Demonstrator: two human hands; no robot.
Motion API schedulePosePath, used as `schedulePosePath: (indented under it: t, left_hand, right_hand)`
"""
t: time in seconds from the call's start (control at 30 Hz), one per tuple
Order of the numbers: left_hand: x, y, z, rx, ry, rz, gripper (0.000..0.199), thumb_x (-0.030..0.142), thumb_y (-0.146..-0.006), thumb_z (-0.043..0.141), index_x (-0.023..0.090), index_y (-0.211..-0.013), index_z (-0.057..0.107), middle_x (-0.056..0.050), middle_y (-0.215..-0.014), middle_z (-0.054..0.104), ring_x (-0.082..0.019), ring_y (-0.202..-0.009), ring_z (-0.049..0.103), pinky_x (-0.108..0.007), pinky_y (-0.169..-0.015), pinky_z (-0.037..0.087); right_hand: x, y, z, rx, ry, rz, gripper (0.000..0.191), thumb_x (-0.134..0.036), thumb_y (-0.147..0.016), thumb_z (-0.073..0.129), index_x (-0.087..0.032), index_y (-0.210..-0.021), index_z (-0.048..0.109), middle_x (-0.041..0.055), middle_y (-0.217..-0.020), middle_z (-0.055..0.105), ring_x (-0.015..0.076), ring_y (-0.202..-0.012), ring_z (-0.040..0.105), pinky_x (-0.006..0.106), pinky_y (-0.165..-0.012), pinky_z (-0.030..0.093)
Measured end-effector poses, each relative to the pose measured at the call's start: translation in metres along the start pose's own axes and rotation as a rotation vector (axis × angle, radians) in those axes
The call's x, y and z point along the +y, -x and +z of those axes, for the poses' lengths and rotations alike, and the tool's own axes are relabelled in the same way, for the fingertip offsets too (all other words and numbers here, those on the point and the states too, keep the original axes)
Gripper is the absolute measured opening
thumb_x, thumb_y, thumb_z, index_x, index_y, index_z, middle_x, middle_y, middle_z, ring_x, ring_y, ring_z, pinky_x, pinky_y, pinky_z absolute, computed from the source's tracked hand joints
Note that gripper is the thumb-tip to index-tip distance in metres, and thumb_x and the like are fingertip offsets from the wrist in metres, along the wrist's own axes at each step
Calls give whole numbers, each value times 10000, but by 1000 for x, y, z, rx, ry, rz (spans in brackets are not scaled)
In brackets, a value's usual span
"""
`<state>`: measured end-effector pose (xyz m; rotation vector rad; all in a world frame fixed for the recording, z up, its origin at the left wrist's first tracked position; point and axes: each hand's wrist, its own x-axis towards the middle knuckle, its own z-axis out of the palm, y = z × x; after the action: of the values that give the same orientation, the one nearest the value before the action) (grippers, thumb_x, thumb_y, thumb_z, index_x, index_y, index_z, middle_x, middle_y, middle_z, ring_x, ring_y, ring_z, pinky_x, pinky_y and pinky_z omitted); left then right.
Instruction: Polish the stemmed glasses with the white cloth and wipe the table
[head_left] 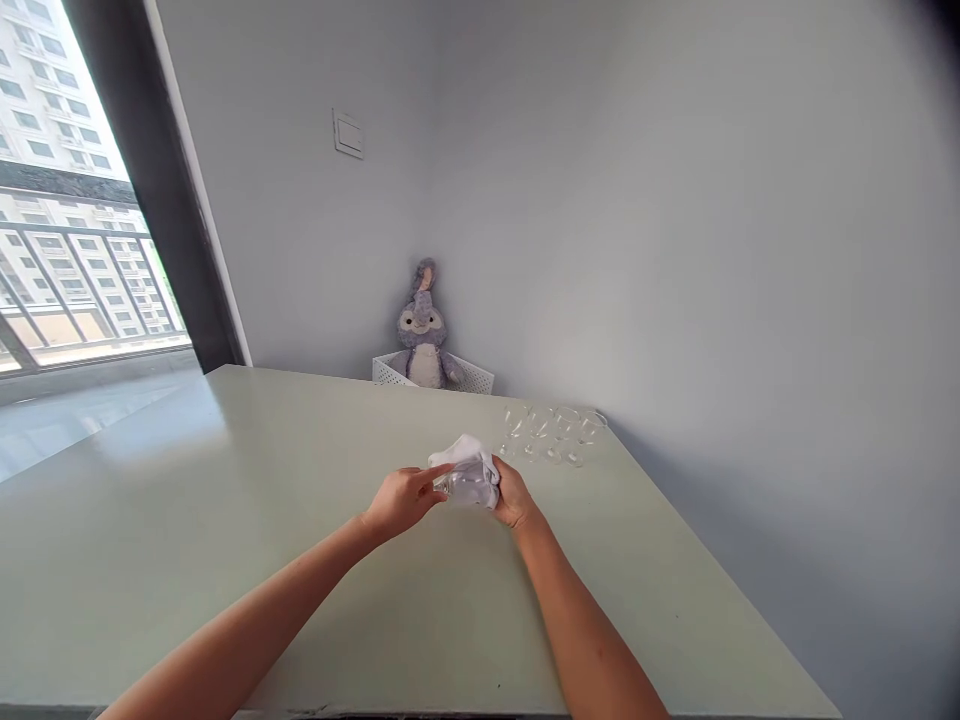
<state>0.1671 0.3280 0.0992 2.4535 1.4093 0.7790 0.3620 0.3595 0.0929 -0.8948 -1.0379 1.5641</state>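
Observation:
A clear stemmed glass (469, 484) lies sideways between my hands, above the middle of the table. My left hand (407, 499) is closed on its stem end, with the thumb and fingers around it. At the bowl's rim, my right hand (512, 493) grips a white cloth (466, 448). The cloth wraps the right side of the bowl and rises behind it; whether part of it is inside the bowl is hard to tell.
Several clear stemmed glasses (566, 428) stand on the pale table (315, 440) near its back right edge. Behind the table, a grey plush toy (424, 340) sits in a white perforated basket (476, 379). Walls rise behind and to the right; a window is at the left.

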Motion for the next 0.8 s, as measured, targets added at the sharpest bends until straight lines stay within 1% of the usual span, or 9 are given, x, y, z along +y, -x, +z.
schedulePosePath:
  t: [0.13,0.23,0.3,0.37,0.47,0.53,0.6,0.7,0.8]
  left_hand:
    - [9,-8,5,126,82,-104,410,336,-796,497,310,-1205,499,25,-623,528,-124,-613,476,-217,-602,349]
    - [14,-14,10,226,134,-198,449,278,-804,454,284,-1253,439,-4,-767,560,-132,-634,497,-239,-616,379]
    - [18,-18,16,316,132,-236,502,175,-769,443,273,-1262,420,-46,-953,544,-155,-745,526,-268,-679,409]
    - [23,-20,23,414,121,-229,558,105,-721,447,255,-1258,424,-89,-1113,481,-202,-924,509,-326,-783,414]
    - [35,-19,33,495,189,-194,605,68,-691,450,235,-1271,408,-114,-1293,373,-262,-1164,376,-434,-955,315]
    - [42,-17,35,445,343,-200,651,47,-661,464,235,-1280,395,-98,-1346,351,-267,-1254,283,-457,-1021,228]
    - [45,-15,30,326,609,-265,653,59,-648,492,237,-1270,407,-81,-1337,392,-264,-1267,282,-430,-1024,248]
    - [41,-16,16,200,1090,-425,582,193,-711,549,215,-1271,390,-96,-1272,477,-256,-1164,433,-358,-911,396]
    - [31,-19,3,93,1420,-508,587,339,-726,604,184,-1250,391,-125,-1142,573,-229,-983,565,-334,-801,457]
  right_hand:
    - [5,-2,13,86,-164,-65,231,-425,-735,472,-218,-741,574,22,-756,643,182,-780,596,307,-659,471]
    - [10,4,32,78,-321,-102,200,-377,-762,453,-227,-813,575,24,-887,650,193,-891,588,346,-745,471]
    - [15,11,46,33,-386,-104,194,-357,-782,457,-223,-846,582,33,-929,644,198,-907,585,360,-771,465]
    - [19,17,56,-5,-345,-124,209,-358,-797,466,-218,-891,589,43,-965,632,197,-921,575,353,-777,462]
    - [24,23,61,-32,-197,-175,262,-354,-785,506,-223,-1000,578,44,-1023,611,192,-957,552,324,-779,454]
    - [24,22,56,-54,-116,-160,289,-351,-758,549,-219,-1014,578,43,-1002,618,191,-934,556,314,-771,449]
    - [20,20,47,-62,-75,-119,291,-370,-733,584,-204,-971,597,41,-930,632,186,-869,569,309,-741,450]
    - [12,18,34,-104,-80,-56,311,-419,-711,611,-194,-926,615,25,-826,625,163,-754,566,297,-667,454]
    - [9,19,31,-190,-115,-11,288,-430,-695,638,-187,-850,631,-6,-702,580,121,-628,520,258,-583,434]
